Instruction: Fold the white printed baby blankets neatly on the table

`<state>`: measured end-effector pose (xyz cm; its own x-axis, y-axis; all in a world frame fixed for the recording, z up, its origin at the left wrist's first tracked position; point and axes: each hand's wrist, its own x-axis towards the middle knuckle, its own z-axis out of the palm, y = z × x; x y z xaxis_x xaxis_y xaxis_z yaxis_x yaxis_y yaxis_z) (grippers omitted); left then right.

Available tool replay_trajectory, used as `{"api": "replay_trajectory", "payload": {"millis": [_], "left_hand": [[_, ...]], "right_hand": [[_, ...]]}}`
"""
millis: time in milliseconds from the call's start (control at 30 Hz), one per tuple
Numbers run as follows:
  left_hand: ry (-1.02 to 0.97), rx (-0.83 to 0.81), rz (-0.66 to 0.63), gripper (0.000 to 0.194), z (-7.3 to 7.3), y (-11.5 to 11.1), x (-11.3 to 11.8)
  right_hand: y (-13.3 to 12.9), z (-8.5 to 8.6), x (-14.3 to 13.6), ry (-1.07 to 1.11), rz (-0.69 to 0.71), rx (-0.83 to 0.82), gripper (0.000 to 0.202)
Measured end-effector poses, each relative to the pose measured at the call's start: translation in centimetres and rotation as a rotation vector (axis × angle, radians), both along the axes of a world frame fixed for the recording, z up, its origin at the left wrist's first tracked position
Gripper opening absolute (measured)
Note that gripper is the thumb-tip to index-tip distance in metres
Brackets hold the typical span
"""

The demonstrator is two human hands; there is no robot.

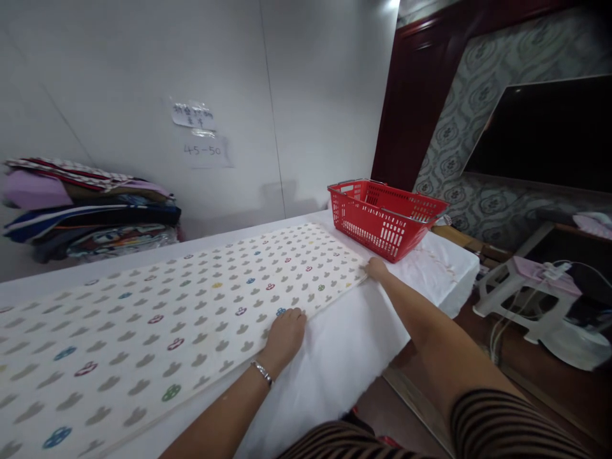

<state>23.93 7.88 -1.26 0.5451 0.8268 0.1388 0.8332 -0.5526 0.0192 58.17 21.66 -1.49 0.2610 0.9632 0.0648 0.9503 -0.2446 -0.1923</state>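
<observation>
A long white cloth (196, 293) printed with grey shapes and small coloured mushrooms lies flat, folded into a strip, along the white-covered table (344, 338). My left hand (287, 326), below a silver bracelet, has its fingers curled over the cloth's near edge, partway along. Farther right, my right hand (375, 269) pinches the cloth's near right corner. The fingertips of both hands are partly hidden. The cloth's left end runs out of view.
A red plastic basket (382, 220) stands at the table's right end, just beyond my right hand. A stack of folded clothes (90, 213) sits at the back left against the wall. A plastic stool (530, 287) is on the floor at right.
</observation>
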Motion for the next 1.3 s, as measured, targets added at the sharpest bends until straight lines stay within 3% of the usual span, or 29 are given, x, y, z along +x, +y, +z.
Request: {"api": "replay_trajectory", "payload": {"millis": [200,500,767,867,967,1033,1200,1300], "left_hand": [[-0.031,-0.009,-0.038,0.026,-0.4,-0.5,0.4],[-0.067,-0.051,-0.049,0.023,-1.9,-0.6,0.7],[-0.09,-0.011,-0.086,0.017,-2.7,-1.2,0.9],[-0.117,0.024,-0.081,0.016,-2.5,-1.7,0.5],[-0.107,0.038,-0.062,0.014,-2.3,-2.2,0.1],[-0.1,0.053,-0.05,0.012,-2.3,-2.4,0.0],[-0.109,0.097,-0.038,0.01,-2.6,-2.7,-0.1],[-0.101,0.107,-0.011,0.01,-2.5,-3.2,-1.0]], "right_hand": [[-1.2,0.1,0.9,0.009,-0.125,-0.067,0.028],[-1.6,0.5,1.7,0.01,-0.045,-0.128,0.028],[-1.9,-2.3,3.8,-0.028,-0.021,-0.109,0.033],[-2.2,-2.4,3.8,-0.073,-0.009,-0.061,0.039],[-2.7,-2.0,1.6,-0.099,0.167,0.13,0.04],[-3.5,-1.9,-1.6,-0.015,0.364,0.2,0.041],[-8.0,-3.1,-11.7,0.24,0.9,0.076,0.048],[-10.2,-3.6,-14.6,0.194,1.046,-0.025,0.047]]}}
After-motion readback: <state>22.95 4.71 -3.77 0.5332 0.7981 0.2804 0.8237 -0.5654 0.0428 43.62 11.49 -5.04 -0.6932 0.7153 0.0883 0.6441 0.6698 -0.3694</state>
